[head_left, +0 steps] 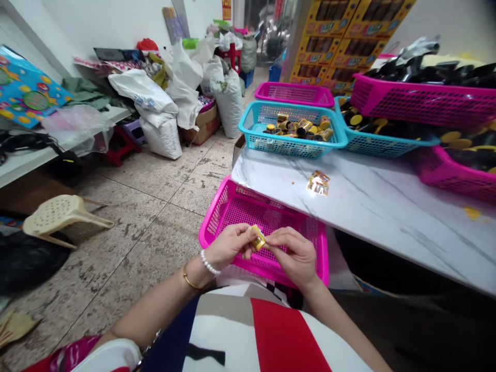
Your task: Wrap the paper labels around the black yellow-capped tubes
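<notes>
My fingers point(243, 238) of both hands grip a small gold thing point(258, 237) above a pink basket point(220, 209), beside the marble table point(372, 217) and tiled floor point(163, 175); a blue basket point(279, 144) on the table holds gold-capped jars point(298, 126).

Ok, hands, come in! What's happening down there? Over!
Left hand, right hand pinching small gold item. Held above pink plastic basket. Nothing in the way. Over.

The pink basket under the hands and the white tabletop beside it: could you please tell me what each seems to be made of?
The pink basket looks like glossy moulded plastic, with walls of small regular holes. The white tabletop looks like polished marble, grey-veined, though it could be laminate.
</notes>
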`<state>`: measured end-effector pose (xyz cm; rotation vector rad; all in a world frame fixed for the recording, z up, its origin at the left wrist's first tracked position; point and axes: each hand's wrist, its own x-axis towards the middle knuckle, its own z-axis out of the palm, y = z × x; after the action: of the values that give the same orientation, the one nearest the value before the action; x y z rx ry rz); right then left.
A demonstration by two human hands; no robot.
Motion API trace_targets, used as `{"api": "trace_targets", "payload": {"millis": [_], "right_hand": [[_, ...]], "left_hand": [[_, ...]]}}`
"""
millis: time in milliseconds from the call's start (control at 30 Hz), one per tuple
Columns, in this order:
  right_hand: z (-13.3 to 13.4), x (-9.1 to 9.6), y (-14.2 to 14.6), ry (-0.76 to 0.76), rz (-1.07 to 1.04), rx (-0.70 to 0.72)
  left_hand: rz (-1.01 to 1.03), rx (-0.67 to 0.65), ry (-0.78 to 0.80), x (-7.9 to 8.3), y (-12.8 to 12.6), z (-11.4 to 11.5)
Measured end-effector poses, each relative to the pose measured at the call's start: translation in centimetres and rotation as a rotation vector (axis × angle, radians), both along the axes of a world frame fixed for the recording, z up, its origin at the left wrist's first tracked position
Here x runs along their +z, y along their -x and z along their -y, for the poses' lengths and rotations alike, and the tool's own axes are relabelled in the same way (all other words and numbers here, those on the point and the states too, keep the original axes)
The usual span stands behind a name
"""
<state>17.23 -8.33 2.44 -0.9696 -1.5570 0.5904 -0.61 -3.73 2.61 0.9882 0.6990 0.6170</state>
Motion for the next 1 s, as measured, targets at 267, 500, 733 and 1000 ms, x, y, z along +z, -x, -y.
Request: {"api": "trace_targets", "payload": {"millis": [267,500,733,1000], "right_hand": [[0.3,0.5,-0.4,0.173,0.143,0.031],[1.1,-0.6,1.1,0.205,0.223,-0.206],[-1.8,2.0,-1.2,0.354,0.317,0.054],[-17.2,10.2,-9.3,0.128,0.398,-0.422]], "left_hand": [[0.01,0.035,0.062,-0.5,-0.5,0.1],[-0.2,0.211,-0.029,-0.3,-1.3,0.0],[-0.213,0.205,-0.324,-0.3,-0.9,0.1],[-0.189,0.173,-0.177,-3.0,-0.6,-0.8]]}}
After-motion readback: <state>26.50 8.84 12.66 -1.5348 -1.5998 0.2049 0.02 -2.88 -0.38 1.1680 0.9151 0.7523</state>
